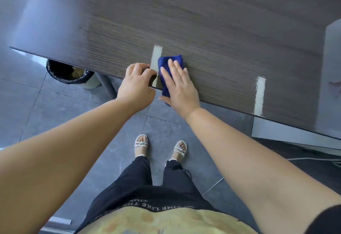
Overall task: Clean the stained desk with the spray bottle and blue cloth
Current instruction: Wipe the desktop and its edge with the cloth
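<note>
Cloth [170,62] beneath right hand [180,87]; shirt [166,207] reads "TIME LIKE".

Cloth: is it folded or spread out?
Folded: the cloth is a thick narrow pad under the flat right hand, its near end overhanging the desk edge.

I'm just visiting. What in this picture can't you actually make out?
Spray bottle: nowhere in the head view.
Any stain under the blue cloth: covered by the cloth and the right hand pressing it.
Left hand: fingers curl at the desk edge; the hand itself hides whether they grip anything.
Bin: mostly hidden behind the desk top.
Far desk: motion-blurred.
</note>
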`<state>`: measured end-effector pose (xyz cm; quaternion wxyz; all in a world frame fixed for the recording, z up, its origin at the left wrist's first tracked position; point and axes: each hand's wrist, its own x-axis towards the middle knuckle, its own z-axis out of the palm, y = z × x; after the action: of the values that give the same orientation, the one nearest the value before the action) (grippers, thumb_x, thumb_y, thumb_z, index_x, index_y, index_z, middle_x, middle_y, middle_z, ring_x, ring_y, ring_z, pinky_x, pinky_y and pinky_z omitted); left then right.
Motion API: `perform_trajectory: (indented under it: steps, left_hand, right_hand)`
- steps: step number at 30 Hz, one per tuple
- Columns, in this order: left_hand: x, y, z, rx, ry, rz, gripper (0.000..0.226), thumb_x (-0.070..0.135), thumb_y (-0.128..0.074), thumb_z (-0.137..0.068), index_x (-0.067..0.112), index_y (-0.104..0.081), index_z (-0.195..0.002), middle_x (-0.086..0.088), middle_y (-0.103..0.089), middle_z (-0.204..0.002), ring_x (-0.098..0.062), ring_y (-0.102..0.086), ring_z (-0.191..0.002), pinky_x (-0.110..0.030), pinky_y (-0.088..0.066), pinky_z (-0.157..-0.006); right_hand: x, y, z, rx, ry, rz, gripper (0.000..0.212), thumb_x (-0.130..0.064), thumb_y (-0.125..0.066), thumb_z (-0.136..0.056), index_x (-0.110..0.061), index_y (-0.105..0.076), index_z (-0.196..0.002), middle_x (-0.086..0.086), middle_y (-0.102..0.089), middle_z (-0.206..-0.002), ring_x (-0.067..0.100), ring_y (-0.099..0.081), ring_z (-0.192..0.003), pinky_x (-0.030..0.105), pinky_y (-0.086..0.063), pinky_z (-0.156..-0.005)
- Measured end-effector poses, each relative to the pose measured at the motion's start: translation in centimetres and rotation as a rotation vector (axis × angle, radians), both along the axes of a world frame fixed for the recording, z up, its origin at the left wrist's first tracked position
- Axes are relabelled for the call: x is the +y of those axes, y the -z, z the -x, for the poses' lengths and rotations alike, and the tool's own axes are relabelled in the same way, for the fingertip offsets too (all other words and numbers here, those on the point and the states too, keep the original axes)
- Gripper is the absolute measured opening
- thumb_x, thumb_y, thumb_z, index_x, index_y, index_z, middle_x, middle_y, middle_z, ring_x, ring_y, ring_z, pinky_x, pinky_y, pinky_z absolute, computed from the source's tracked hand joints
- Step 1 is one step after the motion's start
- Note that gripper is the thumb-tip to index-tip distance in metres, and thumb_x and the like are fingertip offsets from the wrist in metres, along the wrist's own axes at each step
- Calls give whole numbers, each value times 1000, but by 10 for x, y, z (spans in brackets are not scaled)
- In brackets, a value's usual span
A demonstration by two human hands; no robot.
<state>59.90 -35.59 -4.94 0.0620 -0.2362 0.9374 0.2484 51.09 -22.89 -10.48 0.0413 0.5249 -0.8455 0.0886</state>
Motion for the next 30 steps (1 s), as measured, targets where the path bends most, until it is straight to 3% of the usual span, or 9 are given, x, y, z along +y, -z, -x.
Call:
perform_trajectory:
  steps: [3, 6, 10, 15, 20, 23, 27, 30]
  left_hand:
    - [18, -2, 5, -8, 27, 19, 51, 6, -53, -81, 11, -50, -132, -9, -38, -141, -30, -20, -136, -37, -28, -107]
    - [45, -2, 19, -8, 109, 2, 55, 9, -54, -79, 13, -46, -134, -9, -35, -143, -31, -19, -136, -41, -30, -107]
    - [78, 0, 35, -107, 230, 20, 63, 19, -55, -82, 18, -35, -142, -7, -25, -149, -28, -13, -139, -38, -22, -111]
    - [75, 0, 34, -144, 250, 40, 68, 17, -54, -83, 22, -30, -146, -1, -21, -152, -25, -12, -140, -36, -25, -112]
    - [75, -5, 37, -137, 206, 69, 68, 14, -56, -81, 11, -31, -144, 0, -27, -149, -26, -26, -133, -30, -27, -107]
    - [77, -4, 37, -142, 167, 66, 68, 14, -58, -80, 11, -32, -143, -1, -29, -148, -26, -27, -132, -30, -28, -107]
    - [86, -6, 43, -164, 110, 69, 64, 16, -57, -81, 10, -35, -141, -5, -29, -146, -29, -25, -133, -32, -26, -107]
    - [104, -7, 48, -175, 92, 75, 65, 18, -55, -83, 10, -31, -143, -7, -25, -148, -29, -16, -137, -37, -26, -108]
  right_hand:
    - [44, 1, 20, -11, -76, 22, 92, -38, -84, -60, -6, -45, -137, 21, -44, -141, 35, -43, -130, 51, -30, -105]
    - [131, 2, 48, 1, 16, -32, 84, -41, -71, -73, -10, -32, -140, 20, -40, -144, 33, -36, -135, 53, -29, -107]
    - [227, -6, 68, -21, 217, -90, 96, -31, -82, -66, -7, -28, -141, 22, -36, -146, 32, -28, -136, 50, -32, -108]
    - [198, -3, 62, 1, 205, -117, 98, -31, -85, -62, -2, -30, -137, 28, -40, -141, 43, -40, -129, 53, -32, -103]
    - [105, 7, 37, 29, 78, -29, 98, -36, -90, -49, -3, -51, -131, 25, -50, -134, 39, -50, -123, 50, -37, -101]
    - [73, 5, 25, 29, 52, 10, 93, -40, -87, -54, -6, -52, -133, 19, -50, -137, 32, -49, -127, 44, -38, -103]
    - [124, 2, 48, 45, -34, 9, 96, -40, -85, -57, -10, -43, -138, 16, -46, -142, 29, -46, -129, 47, -34, -106]
    - [207, -1, 74, 60, 44, -65, 99, -38, -85, -59, -11, -33, -139, 17, -43, -144, 29, -38, -133, 49, -30, -107]
